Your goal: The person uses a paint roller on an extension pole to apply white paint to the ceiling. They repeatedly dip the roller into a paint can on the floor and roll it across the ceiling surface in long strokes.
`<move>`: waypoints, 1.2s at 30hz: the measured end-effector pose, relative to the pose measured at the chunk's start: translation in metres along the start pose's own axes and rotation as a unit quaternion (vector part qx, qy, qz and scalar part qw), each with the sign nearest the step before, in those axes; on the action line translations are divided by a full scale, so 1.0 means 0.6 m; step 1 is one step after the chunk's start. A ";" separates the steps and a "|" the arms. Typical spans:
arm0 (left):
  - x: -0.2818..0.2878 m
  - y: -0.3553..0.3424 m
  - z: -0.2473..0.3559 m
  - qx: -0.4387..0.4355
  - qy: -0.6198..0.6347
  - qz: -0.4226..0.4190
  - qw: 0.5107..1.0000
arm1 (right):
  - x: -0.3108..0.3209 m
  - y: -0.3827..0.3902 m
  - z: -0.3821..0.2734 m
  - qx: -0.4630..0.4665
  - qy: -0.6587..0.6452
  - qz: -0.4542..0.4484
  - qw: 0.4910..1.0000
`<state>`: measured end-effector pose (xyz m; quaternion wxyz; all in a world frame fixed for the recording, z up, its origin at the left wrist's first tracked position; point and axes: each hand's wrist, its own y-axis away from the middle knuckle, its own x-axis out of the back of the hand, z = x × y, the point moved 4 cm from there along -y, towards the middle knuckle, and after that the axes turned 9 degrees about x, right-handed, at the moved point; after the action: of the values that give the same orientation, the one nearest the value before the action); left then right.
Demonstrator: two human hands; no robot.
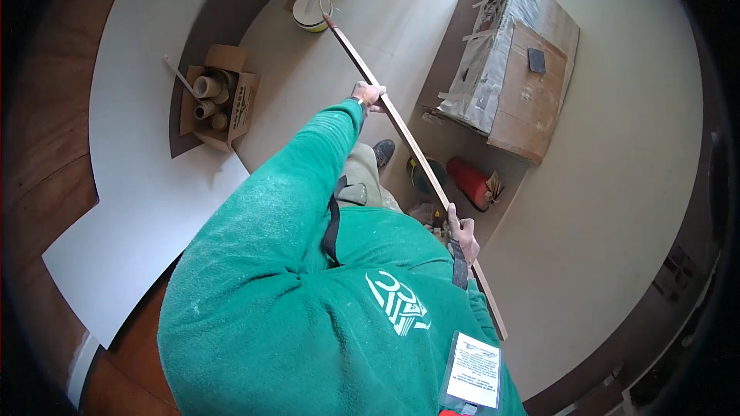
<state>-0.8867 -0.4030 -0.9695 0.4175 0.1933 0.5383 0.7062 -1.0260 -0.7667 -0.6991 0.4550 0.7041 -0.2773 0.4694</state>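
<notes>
At the far left a wide white sheet lay over the dark wooden floor. On it stood an open cardboard box with several pale rolls upright inside and a printed panel on its right flap. Farther back a white bucket sat on the pale floor covering, beside a small brown square of card.

The left hand, arm stretched out in a green sleeve, was closed around a long thin wooden pole about midway along it. The pole ran slantwise from the bucket, where its far end dipped in or rested on the rim, down to the lower right. The right hand was wrapped around the pole nearer its close end, which stuck out past the hip.

Judging by this, the work was in its middle: the pole reached the bucket and both hands held it firmly, though what was in the bucket could not be made out, nor how much remained.

To the right, a large cardboard box partly wrapped in clear plastic and tape stood by the wall, a small dark square on its top. Below it lay a red cylinder and a dark round tub. A white rectangular tag with fine print hung on the green top.
</notes>
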 end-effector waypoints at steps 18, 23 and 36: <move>0.012 0.062 -0.005 0.075 0.015 -0.077 0.994 | -0.019 0.147 0.101 -0.110 -0.427 -0.087 0.893; 0.013 0.073 -0.009 0.070 -0.037 -0.069 0.994 | -0.026 0.150 0.105 -0.189 -0.444 -0.189 0.855; 0.014 0.172 0.026 0.017 -0.112 -0.097 0.989 | -0.156 0.178 0.150 -0.135 -0.364 -0.199 0.900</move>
<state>-0.9196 -0.3943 -0.8703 0.5379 0.2252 0.5163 0.6272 -1.1146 -0.8974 -0.7571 0.4968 0.7984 -0.3381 0.0377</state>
